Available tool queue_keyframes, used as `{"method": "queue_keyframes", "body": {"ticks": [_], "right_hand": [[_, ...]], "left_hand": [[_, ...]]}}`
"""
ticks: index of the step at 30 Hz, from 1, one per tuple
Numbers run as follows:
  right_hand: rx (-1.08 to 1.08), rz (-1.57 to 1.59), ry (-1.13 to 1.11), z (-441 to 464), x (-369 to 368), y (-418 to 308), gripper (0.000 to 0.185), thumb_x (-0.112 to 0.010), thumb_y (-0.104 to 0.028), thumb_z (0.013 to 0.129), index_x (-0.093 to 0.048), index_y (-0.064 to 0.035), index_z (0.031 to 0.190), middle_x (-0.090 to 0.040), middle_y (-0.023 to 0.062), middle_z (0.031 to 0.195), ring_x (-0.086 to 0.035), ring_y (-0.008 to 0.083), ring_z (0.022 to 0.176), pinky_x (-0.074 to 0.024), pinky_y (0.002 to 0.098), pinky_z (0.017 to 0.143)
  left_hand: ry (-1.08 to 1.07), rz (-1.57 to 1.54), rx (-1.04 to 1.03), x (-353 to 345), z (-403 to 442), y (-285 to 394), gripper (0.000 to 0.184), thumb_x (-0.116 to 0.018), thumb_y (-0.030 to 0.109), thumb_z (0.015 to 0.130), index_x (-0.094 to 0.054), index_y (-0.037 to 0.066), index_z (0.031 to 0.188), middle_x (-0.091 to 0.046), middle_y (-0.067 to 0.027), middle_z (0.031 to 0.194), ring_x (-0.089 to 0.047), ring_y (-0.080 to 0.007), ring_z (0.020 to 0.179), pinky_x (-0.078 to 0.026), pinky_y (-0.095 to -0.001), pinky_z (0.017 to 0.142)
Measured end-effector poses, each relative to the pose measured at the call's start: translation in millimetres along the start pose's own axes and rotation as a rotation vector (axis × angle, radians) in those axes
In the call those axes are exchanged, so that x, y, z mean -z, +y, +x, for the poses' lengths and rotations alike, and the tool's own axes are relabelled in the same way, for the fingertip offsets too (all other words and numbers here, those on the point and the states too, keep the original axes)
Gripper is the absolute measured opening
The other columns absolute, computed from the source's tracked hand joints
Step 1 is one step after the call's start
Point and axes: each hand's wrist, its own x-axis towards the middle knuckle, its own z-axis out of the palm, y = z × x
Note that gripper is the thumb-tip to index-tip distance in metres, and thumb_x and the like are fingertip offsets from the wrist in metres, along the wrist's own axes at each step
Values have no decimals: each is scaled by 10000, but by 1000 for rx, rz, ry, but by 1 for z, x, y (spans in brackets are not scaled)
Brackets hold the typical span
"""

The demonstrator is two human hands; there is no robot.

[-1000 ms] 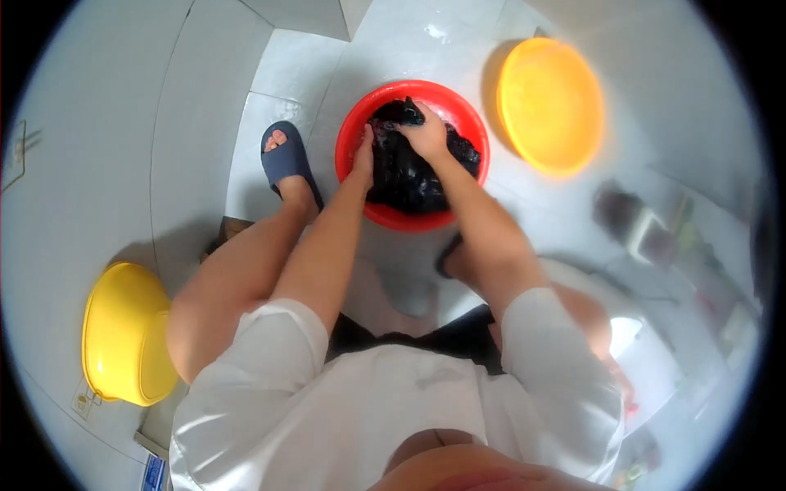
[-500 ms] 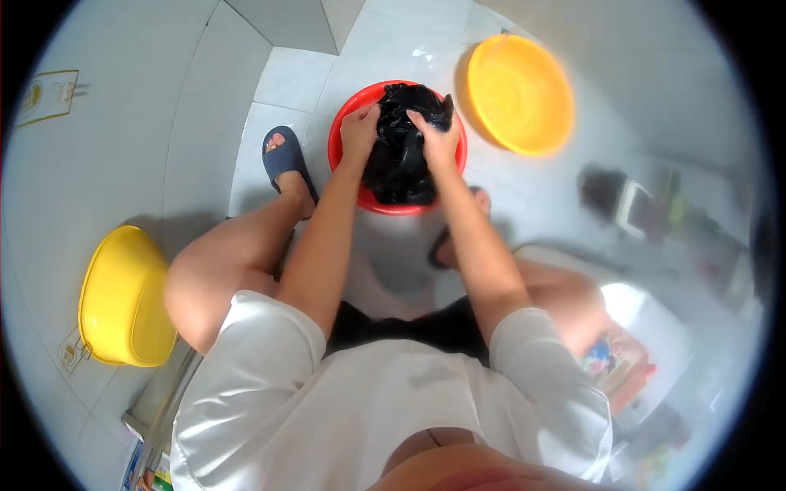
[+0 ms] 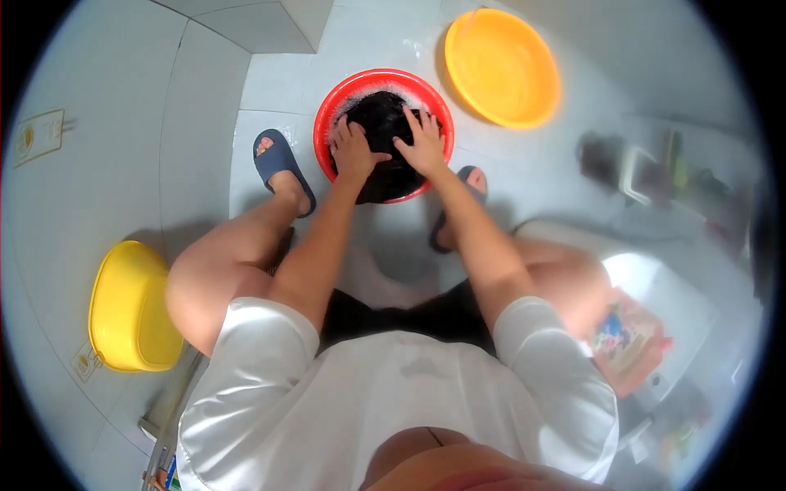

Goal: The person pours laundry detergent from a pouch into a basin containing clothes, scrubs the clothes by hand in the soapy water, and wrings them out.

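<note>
Black cloth (image 3: 383, 119) lies in the red basin (image 3: 322, 135), both hands (image 3: 354, 154) (image 3: 423, 149) spread on top of it.

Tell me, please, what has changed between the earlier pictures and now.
The left hand and right hand have released their grip on the bunched black cloth and now lie on it, fingers spread. The cloth looks flatter in the red basin, with white foam visible along the far side. The orange-yellow basin and yellow tub stayed put.
</note>
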Motion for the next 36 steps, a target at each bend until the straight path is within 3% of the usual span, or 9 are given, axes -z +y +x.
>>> {"method": "queue_keyframes", "body": {"ticks": [1,6,13,18,22,24,27,31,36], "right_hand": [[-16,-23,-4,1,-8,-3,859,-703,-545,870,-299,-385,1611,-171,160,1711,-92,421,1580,-185,753,1165],[-60,-77,-103,17,-38,-16,862,-636,-680,884,-282,-398,1619,-115,170,1722,-32,412,1589,-119,733,1192],[-102,-255,-82,54,-54,-19,920,-576,-776,864,-318,-317,1617,-301,211,1651,-173,389,1568,-105,750,1166],[-298,-36,-276,74,-49,-20,890,-556,-754,883,-419,-179,1549,-592,260,1395,-583,391,1300,-417,581,1092],[-425,10,-321,85,-68,-11,835,-604,-664,900,-426,-151,1536,-635,264,1330,-631,412,1215,-502,505,1019],[-167,90,111,91,-101,9,753,-656,-535,905,-466,-123,1506,-694,220,1255,-635,406,1204,-498,502,1027],[-87,287,119,115,-97,17,594,-710,-408,877,-615,-78,1361,-713,193,1215,-637,406,1184,-501,481,1026],[94,360,269,112,-79,14,367,-773,-325,815,-748,-32,1034,-731,209,1073,-683,386,1032,-529,472,943],[143,445,232,94,-34,-5,278,-782,-265,808,-715,-34,946,-718,200,917,-704,364,873,-546,444,813]], "left_hand": [[-104,37,19,1,7,2,1267,-970,504,575,-250,271,1592,-117,-155,1694,-110,-459,1558,-224,-751,1163],[-522,210,2,-18,31,-11,1487,-967,487,556,13,329,1664,8,-146,1726,-7,-474,1569,-97,-767,1182],[-298,345,-110,-84,66,-56,1100,-810,494,752,-217,232,1641,-204,-203,1673,-198,-476,1516,-141,-744,1173],[-310,383,-100,-84,71,-56,900,-777,375,797,-380,164,1577,-361,-231,1584,-326,-478,1447,-198,-724,1166],[-187,242,-139,-90,81,-64,787,-769,270,804,-453,134,1511,-431,-262,1516,-419,-468,1394,-309,-670,1123],[-165,144,-164,-79,93,-62,736,-766,241,805,-486,133,1476,-447,-265,1504,-436,-468,1384,-351,-645,1102],[-39,149,-233,-58,101,-56,638,-808,223,769,-567,142,1354,-572,-239,1372,-545,-436,1288,-451,-559,1047],[-314,38,-37,-22,102,-41,774,-908,298,650,-577,129,1329,-685,-201,1248,-636,-411,1189,-502,-516,1003],[-346,-66,21,26,88,-11,756,-913,288,641,-602,141,1314,-711,-157,1230,-663,-380,1178,-533,-500,990]]}}
